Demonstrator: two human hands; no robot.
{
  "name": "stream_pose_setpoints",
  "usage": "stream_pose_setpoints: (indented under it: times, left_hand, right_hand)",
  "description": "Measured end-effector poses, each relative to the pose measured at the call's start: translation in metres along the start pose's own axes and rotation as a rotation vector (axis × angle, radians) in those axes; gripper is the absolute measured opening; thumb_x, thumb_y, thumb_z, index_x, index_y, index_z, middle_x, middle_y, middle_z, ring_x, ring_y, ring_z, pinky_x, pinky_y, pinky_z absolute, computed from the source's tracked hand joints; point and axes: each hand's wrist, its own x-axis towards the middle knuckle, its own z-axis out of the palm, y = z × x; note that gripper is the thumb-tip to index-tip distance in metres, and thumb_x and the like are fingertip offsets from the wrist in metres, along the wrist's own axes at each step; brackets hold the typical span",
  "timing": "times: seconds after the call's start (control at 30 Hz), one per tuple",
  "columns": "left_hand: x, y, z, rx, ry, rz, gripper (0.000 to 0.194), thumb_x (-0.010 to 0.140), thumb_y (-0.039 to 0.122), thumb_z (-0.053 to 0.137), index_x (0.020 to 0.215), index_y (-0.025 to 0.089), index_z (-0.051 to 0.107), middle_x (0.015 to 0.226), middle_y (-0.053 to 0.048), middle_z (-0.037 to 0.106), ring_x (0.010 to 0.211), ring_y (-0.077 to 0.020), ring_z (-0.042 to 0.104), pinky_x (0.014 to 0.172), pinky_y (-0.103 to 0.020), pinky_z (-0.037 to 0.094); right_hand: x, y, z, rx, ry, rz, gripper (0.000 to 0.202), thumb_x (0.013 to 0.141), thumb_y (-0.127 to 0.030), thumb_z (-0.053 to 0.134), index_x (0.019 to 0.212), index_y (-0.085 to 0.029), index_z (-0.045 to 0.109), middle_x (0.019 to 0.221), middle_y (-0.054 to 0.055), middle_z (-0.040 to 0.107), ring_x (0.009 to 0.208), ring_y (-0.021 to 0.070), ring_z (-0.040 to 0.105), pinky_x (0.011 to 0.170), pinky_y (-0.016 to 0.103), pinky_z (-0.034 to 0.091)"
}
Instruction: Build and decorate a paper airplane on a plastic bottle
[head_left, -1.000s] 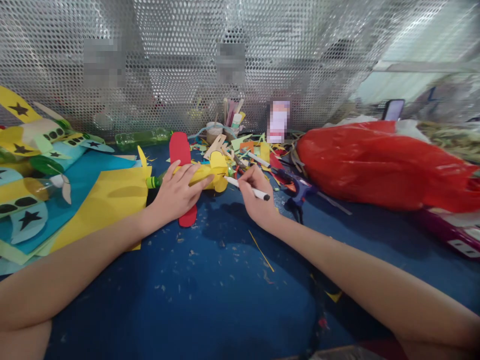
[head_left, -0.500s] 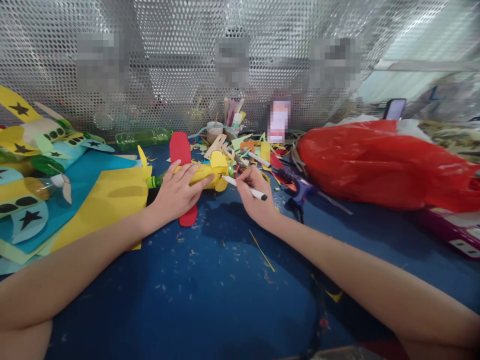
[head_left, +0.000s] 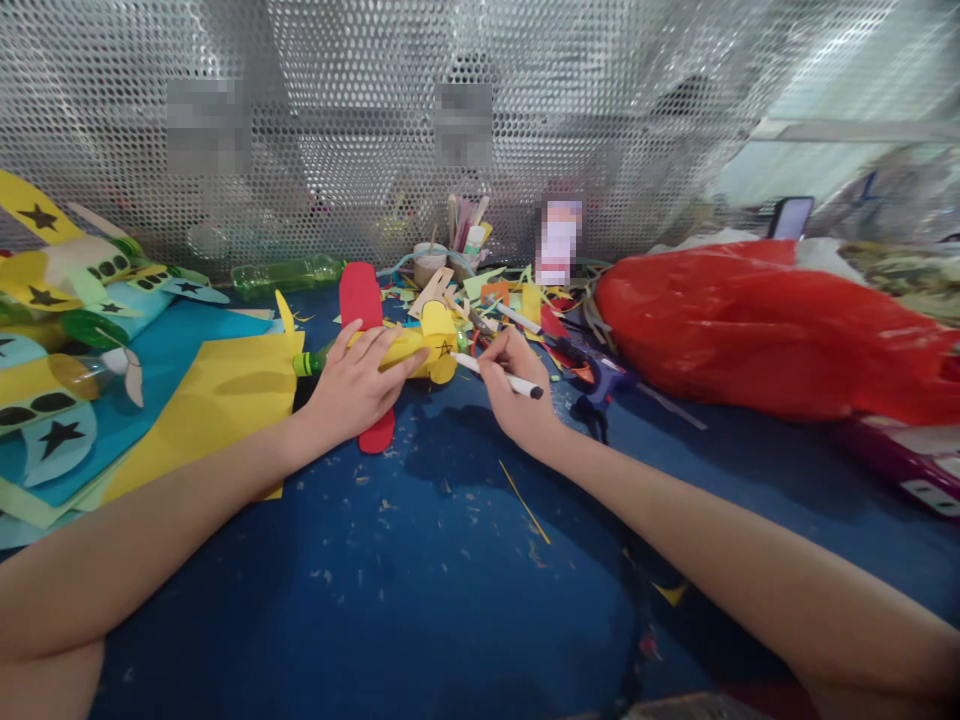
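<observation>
A bottle plane with a yellow paper body (head_left: 405, 346), red paper wings (head_left: 361, 295) and a green cap lies on the blue table (head_left: 450, 560). My left hand (head_left: 358, 378) is wrapped over its body and holds it down. On the yellow tail piece (head_left: 438, 318) a star outline is drawn in black. Pinched in my right hand (head_left: 517, 385) is a white marker (head_left: 480, 368) with a black end, its tip at the right side of the star.
Finished paper planes (head_left: 56, 435) and yellow paper (head_left: 217, 400) lie at the left. Behind the bottle are paper scraps and a cup (head_left: 430, 262). To the right sit a blue glue gun (head_left: 600, 380), a red bag (head_left: 720, 330) and a purple object (head_left: 900, 465).
My right hand has shifted slightly to the right with the marker. The star outline on the tail piece now shows more fully. My left hand has stayed in place.
</observation>
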Motion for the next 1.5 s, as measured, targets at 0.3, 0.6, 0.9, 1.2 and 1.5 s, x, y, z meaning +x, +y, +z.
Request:
stream_pose_setpoints:
  times: [0.3, 0.6, 0.9, 1.2, 1.5]
  left_hand:
    - [0.001, 0.000, -0.001, 0.059, 0.021, 0.026, 0.042, 0.094, 0.023, 0.053, 0.136, 0.031, 0.054, 0.134, -0.010, 0.057, 0.123, -0.0268, 0.052, 0.112, -0.053, 0.030]
    - [0.000, 0.000, -0.001, 0.008, 0.005, 0.006, 0.043, 0.094, 0.022, 0.053, 0.135, 0.032, 0.055, 0.136, -0.010, 0.056, 0.124, -0.0276, 0.051, 0.113, -0.054, 0.029]
    - [0.001, 0.001, -0.002, 0.029, 0.007, 0.019, 0.042, 0.095, 0.022, 0.052, 0.135, 0.031, 0.056, 0.134, -0.011, 0.057, 0.123, -0.0278, 0.052, 0.112, -0.054, 0.031]
    - [0.000, 0.000, -0.001, 0.011, 0.003, -0.002, 0.043, 0.094, 0.023, 0.053, 0.135, 0.033, 0.055, 0.134, -0.008, 0.057, 0.123, -0.0272, 0.051, 0.113, -0.056, 0.029]
    - [0.000, 0.000, -0.001, 0.077, 0.029, 0.033, 0.040, 0.095, 0.023, 0.051, 0.134, 0.030, 0.057, 0.132, -0.011, 0.057, 0.121, -0.0274, 0.053, 0.111, -0.053, 0.032]
  right_hand:
    - [-0.001, -0.003, -0.001, -0.005, 0.006, -0.040, 0.014, 0.074, -0.015, 0.046, 0.065, -0.024, 0.040, 0.056, -0.004, 0.040, 0.054, 0.0129, 0.036, 0.052, 0.029, 0.028]
    - [-0.001, -0.004, 0.002, 0.005, -0.038, -0.029, 0.014, 0.078, -0.016, 0.048, 0.069, -0.024, 0.041, 0.059, -0.004, 0.042, 0.053, 0.0119, 0.037, 0.050, 0.028, 0.029]
    - [-0.002, -0.001, 0.004, 0.070, -0.095, 0.012, 0.013, 0.081, -0.017, 0.052, 0.074, -0.023, 0.044, 0.064, -0.005, 0.047, 0.054, 0.0105, 0.041, 0.053, 0.029, 0.034]
    - [0.000, 0.010, 0.004, 0.187, 0.041, 0.013, 0.009, 0.084, -0.019, 0.048, 0.076, -0.023, 0.044, 0.063, -0.005, 0.047, 0.054, 0.0111, 0.043, 0.052, 0.028, 0.035]
    - [0.000, 0.010, 0.005, 0.180, 0.037, 0.003, 0.009, 0.081, -0.017, 0.048, 0.075, -0.024, 0.043, 0.063, -0.005, 0.046, 0.053, 0.0108, 0.041, 0.052, 0.029, 0.034]
